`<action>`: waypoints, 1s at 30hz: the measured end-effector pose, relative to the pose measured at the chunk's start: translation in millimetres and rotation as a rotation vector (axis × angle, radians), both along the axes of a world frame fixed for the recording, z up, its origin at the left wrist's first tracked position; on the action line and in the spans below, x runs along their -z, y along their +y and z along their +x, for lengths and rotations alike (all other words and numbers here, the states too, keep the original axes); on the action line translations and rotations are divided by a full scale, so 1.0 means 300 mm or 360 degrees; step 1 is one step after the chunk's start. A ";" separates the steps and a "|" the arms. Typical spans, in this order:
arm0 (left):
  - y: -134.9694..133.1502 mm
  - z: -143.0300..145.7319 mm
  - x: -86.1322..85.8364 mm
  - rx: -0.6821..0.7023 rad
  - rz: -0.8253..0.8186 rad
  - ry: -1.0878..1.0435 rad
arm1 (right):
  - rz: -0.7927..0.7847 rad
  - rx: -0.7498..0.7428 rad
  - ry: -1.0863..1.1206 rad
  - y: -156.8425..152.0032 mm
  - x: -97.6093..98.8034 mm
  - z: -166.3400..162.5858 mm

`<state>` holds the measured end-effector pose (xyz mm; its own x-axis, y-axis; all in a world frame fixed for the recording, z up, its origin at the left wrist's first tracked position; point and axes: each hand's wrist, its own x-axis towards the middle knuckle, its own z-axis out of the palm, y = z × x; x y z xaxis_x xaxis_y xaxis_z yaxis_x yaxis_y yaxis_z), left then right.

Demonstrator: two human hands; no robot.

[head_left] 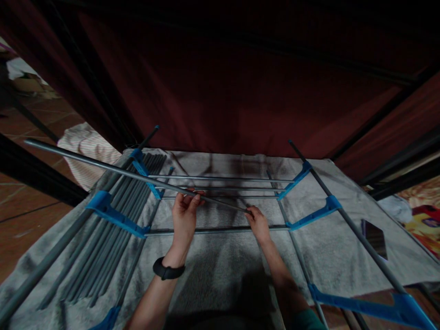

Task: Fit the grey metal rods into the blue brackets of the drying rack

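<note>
A long grey metal rod (103, 164) slants across the view, held in both hands above a frame of grey tubes and blue plastic brackets. My left hand (184, 211) pinches it near its middle between thumb and fingers; a black band sits on that wrist. At the rod's right end, my right hand (258, 223) grips it with the fingertips. Below the hands, a crossbar (220, 230) joins a left bracket (118, 219) to a right bracket (314, 213). Farther back, several thinner crossbars (220, 178) span another bracket pair.
Several loose grey rods (103, 247) lie side by side at the left on a grey blanket (213, 275). A dark phone-like object (374, 239) rests at the right. Dark red fabric (220, 101) hangs behind. Tiled floor (20, 192) shows at the left.
</note>
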<state>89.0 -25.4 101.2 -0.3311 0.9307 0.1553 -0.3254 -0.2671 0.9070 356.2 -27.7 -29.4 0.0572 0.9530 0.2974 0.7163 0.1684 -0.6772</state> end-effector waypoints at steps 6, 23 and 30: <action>0.010 0.003 0.020 -0.0064 -0.0012 0.0069 | 0.0019 -0.0085 0.0128 0.001 -0.006 0.002; 0.006 0.014 0.026 -0.0110 -0.0135 0.0049 | 0.0009 -0.0103 0.0167 -0.005 -0.006 0.003; -0.002 0.023 0.033 -0.0001 -0.0160 -0.0007 | 0.0042 -0.0027 0.0164 -0.004 -0.001 0.001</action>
